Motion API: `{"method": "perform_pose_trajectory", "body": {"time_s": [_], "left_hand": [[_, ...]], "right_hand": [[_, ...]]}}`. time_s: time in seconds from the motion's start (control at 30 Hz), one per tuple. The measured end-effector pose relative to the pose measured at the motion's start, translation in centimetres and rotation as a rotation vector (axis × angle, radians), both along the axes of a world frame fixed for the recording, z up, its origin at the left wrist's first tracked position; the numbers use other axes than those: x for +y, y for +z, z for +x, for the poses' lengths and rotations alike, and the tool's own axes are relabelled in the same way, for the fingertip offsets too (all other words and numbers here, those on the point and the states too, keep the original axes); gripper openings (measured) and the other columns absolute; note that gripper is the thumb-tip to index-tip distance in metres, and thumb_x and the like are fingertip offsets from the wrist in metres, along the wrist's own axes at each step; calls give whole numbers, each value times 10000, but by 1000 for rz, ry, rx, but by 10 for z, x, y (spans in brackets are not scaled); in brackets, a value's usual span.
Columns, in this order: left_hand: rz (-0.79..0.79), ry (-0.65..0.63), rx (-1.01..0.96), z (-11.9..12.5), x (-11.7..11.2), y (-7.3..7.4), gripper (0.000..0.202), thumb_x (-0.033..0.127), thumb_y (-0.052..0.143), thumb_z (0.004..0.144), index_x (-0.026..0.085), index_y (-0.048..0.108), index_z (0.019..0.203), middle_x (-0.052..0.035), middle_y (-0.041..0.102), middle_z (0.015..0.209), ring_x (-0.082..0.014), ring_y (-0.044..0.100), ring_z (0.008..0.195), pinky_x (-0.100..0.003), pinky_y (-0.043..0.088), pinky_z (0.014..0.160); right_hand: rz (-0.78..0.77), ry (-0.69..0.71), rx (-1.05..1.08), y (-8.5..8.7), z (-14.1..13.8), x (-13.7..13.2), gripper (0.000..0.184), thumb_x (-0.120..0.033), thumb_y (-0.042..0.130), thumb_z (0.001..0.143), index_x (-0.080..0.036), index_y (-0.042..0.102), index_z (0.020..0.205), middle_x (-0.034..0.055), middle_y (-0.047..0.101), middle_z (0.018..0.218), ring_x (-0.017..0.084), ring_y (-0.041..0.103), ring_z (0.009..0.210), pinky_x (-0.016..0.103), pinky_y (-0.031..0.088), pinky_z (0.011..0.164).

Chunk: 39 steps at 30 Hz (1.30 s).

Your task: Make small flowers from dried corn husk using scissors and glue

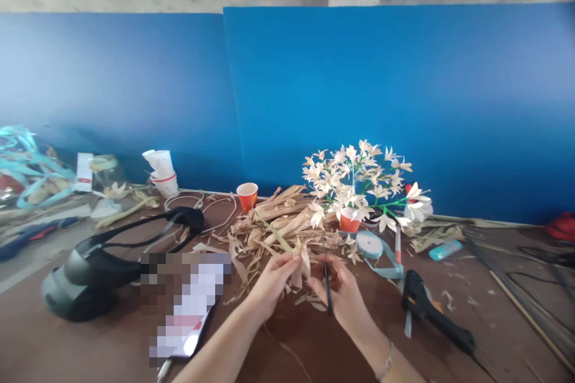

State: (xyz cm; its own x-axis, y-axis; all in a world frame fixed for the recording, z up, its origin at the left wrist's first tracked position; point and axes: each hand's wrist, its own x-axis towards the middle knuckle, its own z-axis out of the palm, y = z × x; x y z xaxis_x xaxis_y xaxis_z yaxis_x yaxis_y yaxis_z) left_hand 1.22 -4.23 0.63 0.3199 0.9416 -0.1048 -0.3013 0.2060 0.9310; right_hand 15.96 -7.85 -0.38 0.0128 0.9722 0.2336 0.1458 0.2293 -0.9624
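Your left hand (272,280) and right hand (344,296) meet above the table (112,341). Each grip is pinched tight on one dried husk piece (300,258), lifted close, seemingly for shaping. The right also clamps a thin dark stick (327,284). The husk pile (278,218) sits just behind, handy.

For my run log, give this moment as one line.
left hand: pinching pale dried husk piece | right hand: holding thin dark stick | behind: husk pile
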Motion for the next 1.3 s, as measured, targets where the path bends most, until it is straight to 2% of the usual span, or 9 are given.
{"method": "perform_pose_trajectory", "body": {"time_s": [0.1,0.3,0.37,0.53,0.7,0.83,0.97,1.1,1.3], "left_hand": [[59,-51,61,8,-6,-2,318,424,659,667,111,686,718,-21,614,595,-97,483,532,-199,351,534],[81,-127,172,5,-5,-3,276,373,739,567,114,646,595,16,549,487,-62,395,407,-192,266,431],[53,-35,183,2,-2,-4,280,380,722,584,119,623,557,24,526,439,-54,364,366,-190,229,399],[7,391,49,-7,6,0,302,360,741,549,131,546,517,51,478,409,-43,350,372,-174,227,398],[34,533,-85,-13,9,3,290,336,747,560,136,537,563,66,465,470,-40,372,423,-163,274,439],[59,535,-102,-13,10,0,294,349,742,572,137,537,565,63,470,480,-47,388,438,-171,284,450],[58,538,-78,-11,10,0,327,390,737,573,139,527,566,58,470,476,-49,380,422,-179,272,437],[53,523,-31,-9,8,3,363,401,744,554,143,490,525,64,446,427,-40,338,390,-177,235,410],[23,394,4,-4,5,0,357,406,725,581,141,493,523,63,454,394,-30,318,348,-170,182,367]], "right_hand": [[35,-27,20,0,-1,-1,307,-292,647,706,-161,541,962,54,610,836,163,571,727,255,477,668],[45,-95,-62,2,2,-7,231,-289,559,775,-153,521,959,58,586,794,161,559,710,248,474,666],[67,-77,-91,5,2,-8,242,-295,568,769,-157,523,963,69,591,833,173,565,760,250,470,704],[-14,32,-193,10,1,-11,237,-319,589,757,-162,551,931,26,589,727,153,545,668,225,451,640],[-140,150,-231,2,-3,-11,245,-362,631,708,-140,596,805,8,578,639,133,520,601,211,425,574],[-314,216,-119,-9,-6,-8,279,-404,601,714,-137,582,792,-36,506,516,86,444,441,182,365,413],[-413,206,-77,-10,-7,-7,296,-416,619,680,-138,575,772,-55,490,472,60,392,359,163,312,337],[-430,249,-63,-4,-6,-8,294,-415,617,682,-138,571,769,-56,500,449,53,394,345,152,294,331],[-428,239,-68,1,-6,-8,315,-426,622,668,-134,582,778,-62,492,435,55,392,334,156,294,324]]}}
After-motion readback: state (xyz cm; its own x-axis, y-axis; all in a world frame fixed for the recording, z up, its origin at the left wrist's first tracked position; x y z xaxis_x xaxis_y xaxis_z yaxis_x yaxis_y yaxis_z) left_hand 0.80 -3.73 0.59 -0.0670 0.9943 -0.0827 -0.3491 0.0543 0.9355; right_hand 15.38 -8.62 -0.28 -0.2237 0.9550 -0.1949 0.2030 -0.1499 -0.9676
